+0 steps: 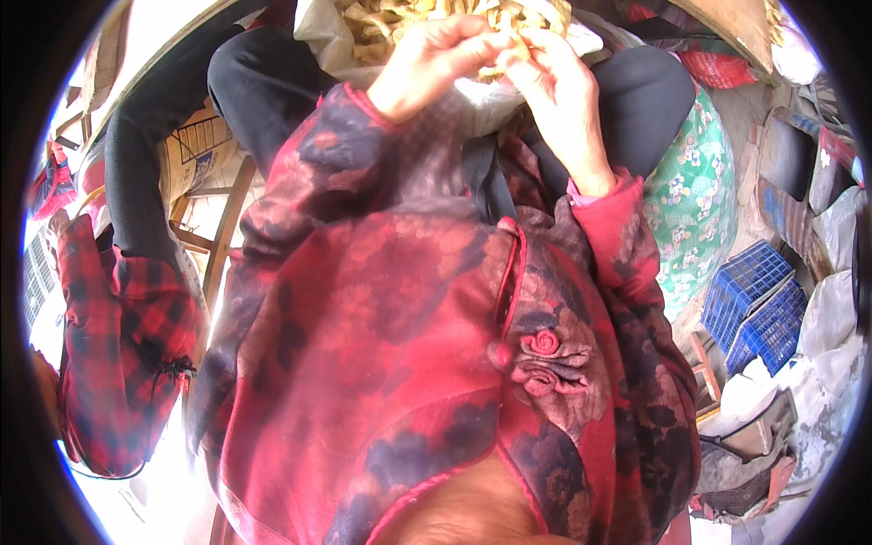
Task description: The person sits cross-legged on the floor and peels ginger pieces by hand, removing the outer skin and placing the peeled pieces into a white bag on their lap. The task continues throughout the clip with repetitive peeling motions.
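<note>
My left hand point(443, 63) and my right hand point(555, 80) come together over an open white woven sack point(325, 42). Between their fingertips is a small pale yellow piece point(520, 49), largely covered by the fingers, and both hands pinch it. Many similar pale yellow, dried-looking plant pieces point(373, 22) fill the mouth of the sack. The sack stands between my knees, its near rim just below my hands. What the pieces are exactly, I cannot tell.
At the left sits another person in a red-and-black plaid garment point(153, 293). A wooden frame point(231, 211) stands between us. A green patterned cloth bundle point(695, 197) lies by my right leg, with blue plastic baskets point(753, 306) beyond. A board edge point(739, 30) juts in at upper right.
</note>
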{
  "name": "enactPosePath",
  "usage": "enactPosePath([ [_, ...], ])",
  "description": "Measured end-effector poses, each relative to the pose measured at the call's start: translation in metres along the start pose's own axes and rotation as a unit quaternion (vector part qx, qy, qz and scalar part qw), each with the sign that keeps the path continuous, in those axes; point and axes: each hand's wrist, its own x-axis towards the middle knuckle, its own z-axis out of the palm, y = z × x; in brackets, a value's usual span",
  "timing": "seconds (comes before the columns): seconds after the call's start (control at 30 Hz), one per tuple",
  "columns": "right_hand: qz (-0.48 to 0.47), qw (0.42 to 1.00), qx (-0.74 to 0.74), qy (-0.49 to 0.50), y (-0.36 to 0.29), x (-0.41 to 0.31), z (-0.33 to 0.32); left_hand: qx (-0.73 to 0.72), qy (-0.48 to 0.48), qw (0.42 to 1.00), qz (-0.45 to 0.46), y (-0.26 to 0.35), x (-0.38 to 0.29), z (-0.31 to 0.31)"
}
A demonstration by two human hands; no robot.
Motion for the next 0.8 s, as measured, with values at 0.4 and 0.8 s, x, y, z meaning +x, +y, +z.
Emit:
enactPosePath([
  [0.4, 0.011, 0.995, -0.086, -0.042, -0.012, -0.026, -0.032, -0.249, 0.017, 0.963, -0.098, 0.02, -0.026, 0.0],
  [0.8, 0.049, 0.991, -0.049, -0.112, -0.025, -0.01, -0.025, -0.044, 0.114, 0.992, 0.014, 0.011, -0.012, 0.009],
])
